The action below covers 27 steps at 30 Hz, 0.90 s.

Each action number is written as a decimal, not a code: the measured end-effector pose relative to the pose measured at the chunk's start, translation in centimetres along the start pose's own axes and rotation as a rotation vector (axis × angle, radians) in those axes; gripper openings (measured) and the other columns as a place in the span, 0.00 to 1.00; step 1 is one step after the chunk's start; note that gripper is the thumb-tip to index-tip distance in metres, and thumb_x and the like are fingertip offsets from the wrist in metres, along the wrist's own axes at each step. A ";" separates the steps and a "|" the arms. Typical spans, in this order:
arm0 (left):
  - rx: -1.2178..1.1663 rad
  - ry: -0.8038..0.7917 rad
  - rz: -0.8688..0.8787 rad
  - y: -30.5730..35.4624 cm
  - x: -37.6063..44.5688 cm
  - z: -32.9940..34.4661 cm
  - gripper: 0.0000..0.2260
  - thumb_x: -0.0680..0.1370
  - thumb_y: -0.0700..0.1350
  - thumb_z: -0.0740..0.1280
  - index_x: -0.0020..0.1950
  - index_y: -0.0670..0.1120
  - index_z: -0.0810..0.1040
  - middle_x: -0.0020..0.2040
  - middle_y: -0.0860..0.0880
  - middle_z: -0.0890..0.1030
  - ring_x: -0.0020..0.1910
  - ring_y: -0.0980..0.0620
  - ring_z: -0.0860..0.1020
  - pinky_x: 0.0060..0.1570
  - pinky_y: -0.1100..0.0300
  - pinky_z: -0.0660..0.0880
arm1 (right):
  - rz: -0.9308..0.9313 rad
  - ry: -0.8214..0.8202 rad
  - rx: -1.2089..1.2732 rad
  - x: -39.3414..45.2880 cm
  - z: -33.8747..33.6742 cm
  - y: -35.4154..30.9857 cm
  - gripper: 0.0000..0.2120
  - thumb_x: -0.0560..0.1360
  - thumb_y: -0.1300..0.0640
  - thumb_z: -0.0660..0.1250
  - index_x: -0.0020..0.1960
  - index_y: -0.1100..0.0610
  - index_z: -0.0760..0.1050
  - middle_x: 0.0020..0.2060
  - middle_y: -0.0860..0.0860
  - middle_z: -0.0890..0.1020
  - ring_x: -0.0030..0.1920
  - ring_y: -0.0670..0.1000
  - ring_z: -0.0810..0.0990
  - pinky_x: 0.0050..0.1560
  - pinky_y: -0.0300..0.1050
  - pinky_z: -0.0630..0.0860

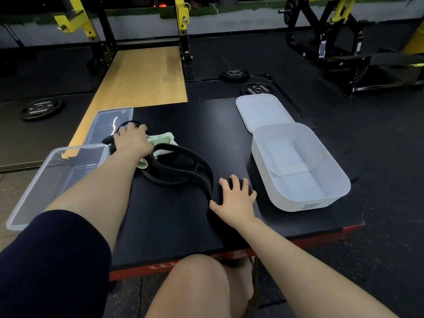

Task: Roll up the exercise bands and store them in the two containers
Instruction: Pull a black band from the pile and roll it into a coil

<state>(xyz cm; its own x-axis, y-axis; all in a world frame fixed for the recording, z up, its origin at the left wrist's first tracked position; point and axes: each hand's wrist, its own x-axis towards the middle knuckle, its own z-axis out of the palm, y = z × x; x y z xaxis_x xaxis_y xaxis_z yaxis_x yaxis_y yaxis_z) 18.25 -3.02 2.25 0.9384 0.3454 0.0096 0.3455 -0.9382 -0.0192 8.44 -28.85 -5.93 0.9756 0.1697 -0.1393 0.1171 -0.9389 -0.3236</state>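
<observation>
head view: your right hand [236,196] lies with fingers spread, pressing the near end of the black band [183,166] on the worktop [174,221]. from there the band runs toward 10 o'clock, looping up to your left hand [133,141], which rests over the tangle of black and pale green band [164,140]; whether it grips, you cannot tell. the white container [298,203] sits just at 3 o'clock of your right hand, the clear container [27,203] far left.

White lettering marks the three weight plates [40,108] on the floor and the worktop's red edge [160,268], all too blurred to read.
</observation>
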 end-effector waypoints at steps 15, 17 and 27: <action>0.131 -0.010 0.089 2.2 -2.8 1.2 0.26 0.77 0.47 0.64 0.70 0.43 0.57 0.55 0.42 0.78 0.54 0.40 0.77 0.42 0.54 0.68 | -0.006 0.013 -0.005 0.1 0.3 0.1 0.32 0.74 0.40 0.60 0.73 0.50 0.56 0.74 0.53 0.54 0.74 0.61 0.48 0.68 0.65 0.54; 0.112 -0.011 0.095 2.7 -2.9 1.2 0.25 0.76 0.39 0.63 0.70 0.43 0.57 0.55 0.41 0.77 0.53 0.40 0.77 0.42 0.53 0.68 | -0.009 0.021 -0.007 0.1 0.3 0.1 0.32 0.73 0.40 0.60 0.73 0.50 0.57 0.74 0.53 0.54 0.73 0.61 0.49 0.68 0.64 0.55; 0.046 0.273 0.385 6.0 -1.0 -1.5 0.11 0.80 0.39 0.54 0.60 0.41 0.71 0.50 0.40 0.77 0.45 0.36 0.77 0.38 0.52 0.66 | -0.008 0.007 -0.005 0.0 0.2 0.1 0.32 0.74 0.39 0.60 0.73 0.50 0.56 0.74 0.53 0.53 0.74 0.62 0.48 0.69 0.65 0.53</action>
<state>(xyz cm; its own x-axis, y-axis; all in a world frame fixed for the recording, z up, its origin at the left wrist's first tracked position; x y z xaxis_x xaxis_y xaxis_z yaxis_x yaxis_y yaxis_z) 19.36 -9.08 3.63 0.9655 -0.0510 0.2553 -0.0214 -0.9929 -0.1173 8.45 -28.84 -6.17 0.9759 0.1749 -0.1303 0.1255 -0.9389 -0.3204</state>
